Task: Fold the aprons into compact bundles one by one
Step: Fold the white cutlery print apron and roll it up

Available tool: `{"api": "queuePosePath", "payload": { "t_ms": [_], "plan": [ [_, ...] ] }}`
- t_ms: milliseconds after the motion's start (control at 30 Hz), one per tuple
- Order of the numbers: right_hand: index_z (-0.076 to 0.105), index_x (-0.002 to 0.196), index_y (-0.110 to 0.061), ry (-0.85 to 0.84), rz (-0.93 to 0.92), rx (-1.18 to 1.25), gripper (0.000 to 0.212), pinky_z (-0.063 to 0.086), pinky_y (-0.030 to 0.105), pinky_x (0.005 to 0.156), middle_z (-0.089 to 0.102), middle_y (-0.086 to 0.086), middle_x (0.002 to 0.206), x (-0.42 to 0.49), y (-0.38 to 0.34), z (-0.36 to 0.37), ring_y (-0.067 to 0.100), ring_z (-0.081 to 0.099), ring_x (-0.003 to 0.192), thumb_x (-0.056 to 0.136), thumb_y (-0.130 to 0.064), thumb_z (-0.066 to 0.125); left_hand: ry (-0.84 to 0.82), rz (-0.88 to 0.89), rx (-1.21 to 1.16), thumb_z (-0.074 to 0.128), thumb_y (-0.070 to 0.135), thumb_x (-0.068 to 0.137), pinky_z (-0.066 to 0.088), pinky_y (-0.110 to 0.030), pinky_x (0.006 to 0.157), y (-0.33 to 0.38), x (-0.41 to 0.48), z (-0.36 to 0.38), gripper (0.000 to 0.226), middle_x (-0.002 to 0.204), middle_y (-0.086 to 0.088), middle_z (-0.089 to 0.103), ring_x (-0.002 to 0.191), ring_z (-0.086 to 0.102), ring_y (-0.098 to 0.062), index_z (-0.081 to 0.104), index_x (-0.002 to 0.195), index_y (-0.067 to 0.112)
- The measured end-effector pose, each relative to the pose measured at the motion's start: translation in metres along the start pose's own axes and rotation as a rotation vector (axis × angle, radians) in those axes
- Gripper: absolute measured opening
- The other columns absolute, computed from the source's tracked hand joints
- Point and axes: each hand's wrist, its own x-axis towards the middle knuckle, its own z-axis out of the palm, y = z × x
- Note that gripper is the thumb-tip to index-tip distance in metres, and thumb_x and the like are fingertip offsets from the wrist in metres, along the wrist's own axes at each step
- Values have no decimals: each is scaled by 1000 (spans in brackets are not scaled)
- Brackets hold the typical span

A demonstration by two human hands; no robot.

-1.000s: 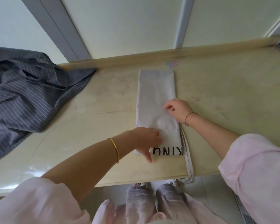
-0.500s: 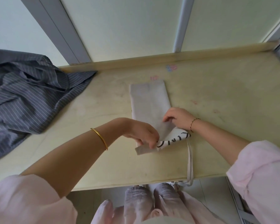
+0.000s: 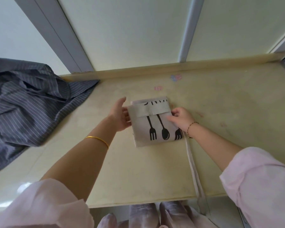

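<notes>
Pale ties (image 3: 193,168) trail off the near edge of the surface (image 3: 138,175), not yet tucked in. Beyond them the grey apron (image 3: 152,122) (fork and spoon print up) lies folded to a squarish bundle. Left hand (image 3: 120,116) cups its left edge, fingers fairly straight; right hand (image 3: 181,119) pinches the right edge. Nearly done, I judge. Far left, striped apron (image 3: 31,102) lies heaped, unfolded.
</notes>
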Motion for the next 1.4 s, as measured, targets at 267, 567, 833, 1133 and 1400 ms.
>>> {"api": "queuePosePath", "payload": {
  "t_ms": [267, 567, 833, 1133, 1400],
  "plan": [
    [54, 119, -8, 151, -38, -41, 29, 39, 24, 74, 59, 5, 105, 15, -14, 10, 20, 55, 92, 92, -17, 53, 141, 82, 574, 53, 4, 91, 54, -35, 69, -21, 15, 5, 35, 120, -12, 56, 101, 61, -27, 40, 123, 6],
    [37, 130, -19, -88, 75, -378, 51, 49, 32, 59, 60, 6, 94, 21, -22, -8, 24, 58, 64, 82, -23, 51, 587, 557, 1479, 60, 12, 85, 47, -38, 88, -17, 24, 24, 47, 122, -12, 42, 110, 46, -31, 35, 124, 12],
    [56, 70, -11, -394, 80, -905, 20, 35, 20, 48, 56, 5, 66, 42, -64, -58, 18, 44, 50, 85, -24, 60, 120, 499, 1779, 68, 37, 84, 44, -43, 100, -19, 42, 32, 81, 140, -10, 23, 130, 29, -33, 19, 147, 26],
    [44, 135, -14, 15, -156, -1044, 48, 43, 40, 95, 49, 10, 133, 71, -74, -63, 30, 50, 118, 88, -11, 48, 313, 634, 1694, 63, 31, 88, 45, -35, 88, 8, 50, 36, 56, 129, -9, 41, 113, 46, -27, 36, 135, 16],
    [44, 130, -15, -212, -369, -1138, 46, 44, 41, 97, 20, 8, 154, 83, -69, 2, 31, 38, 125, 88, -24, 59, 329, 567, 1964, 53, 40, 93, 35, -37, 95, 19, 76, 34, 45, 125, -6, 49, 114, 45, -26, 40, 129, 15]
  ]
}}
